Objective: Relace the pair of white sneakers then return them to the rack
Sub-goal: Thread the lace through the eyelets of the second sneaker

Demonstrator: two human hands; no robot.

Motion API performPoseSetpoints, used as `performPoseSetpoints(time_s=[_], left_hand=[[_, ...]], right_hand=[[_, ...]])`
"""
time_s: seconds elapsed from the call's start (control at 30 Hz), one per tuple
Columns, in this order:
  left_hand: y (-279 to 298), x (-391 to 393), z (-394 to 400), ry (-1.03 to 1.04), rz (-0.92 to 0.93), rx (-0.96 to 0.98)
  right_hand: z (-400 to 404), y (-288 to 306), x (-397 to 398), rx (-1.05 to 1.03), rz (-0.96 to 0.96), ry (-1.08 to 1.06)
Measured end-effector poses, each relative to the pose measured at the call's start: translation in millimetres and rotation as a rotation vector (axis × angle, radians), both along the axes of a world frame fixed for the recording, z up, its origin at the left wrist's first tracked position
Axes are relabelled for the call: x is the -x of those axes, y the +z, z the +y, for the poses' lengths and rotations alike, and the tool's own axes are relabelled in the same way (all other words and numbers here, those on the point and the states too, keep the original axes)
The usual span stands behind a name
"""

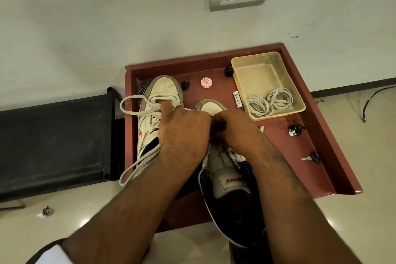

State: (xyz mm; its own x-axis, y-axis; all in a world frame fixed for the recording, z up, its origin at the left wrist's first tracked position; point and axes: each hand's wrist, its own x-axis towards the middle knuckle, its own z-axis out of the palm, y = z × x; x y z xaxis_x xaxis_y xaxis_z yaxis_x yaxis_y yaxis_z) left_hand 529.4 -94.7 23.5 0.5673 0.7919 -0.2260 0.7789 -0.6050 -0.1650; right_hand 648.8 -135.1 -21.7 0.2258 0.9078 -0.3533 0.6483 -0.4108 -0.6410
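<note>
Clear plastic box (252, 64) holds coiled white laces (269, 102)

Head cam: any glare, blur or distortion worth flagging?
Head view: wide-angle bowing skews the maroon wooden tray; soft glare patches on the glossy beige floor; slight softness where the left hand and right hand meet over the right white sneaker; wall evenly lit.

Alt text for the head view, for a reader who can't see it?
Both hands, left and right, work at the laces of the right sneaker on a red tray. The left sneaker is beside it, lace loose; a clear box holds a coiled lace.
</note>
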Motion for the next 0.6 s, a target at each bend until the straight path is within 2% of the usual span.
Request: performPoseSetpoints(time_s=[0.13, 0.27, 0.33, 0.43, 0.5, 0.6], left_hand=[[-8, 8, 4, 0.055, -0.029, -0.034], [-5, 19, -6, 0.088, -0.162, -0.141], [-2, 21, -19, 0.067, -0.198, -0.061], [-1, 17, -29, 0.149, -0.237, 0.194], [-4, 13, -28, 0.161, -0.218, 0.273], [-8, 12, -24, 0.194, -0.263, 0.335]], right_hand=[[-1, -2, 4, -0.013, -0.004, -0.01], [-4, -7, 4, -0.079, 0.034, -0.019], [-3, -7, 4, -0.09, 0.033, -0.005], [0, -6, 1, -0.086, 0.059, -0.003], [1, -4, 0, -0.058, 0.048, 0.03], [-4, -6, 1, -0.138, 0.034, -0.007]])
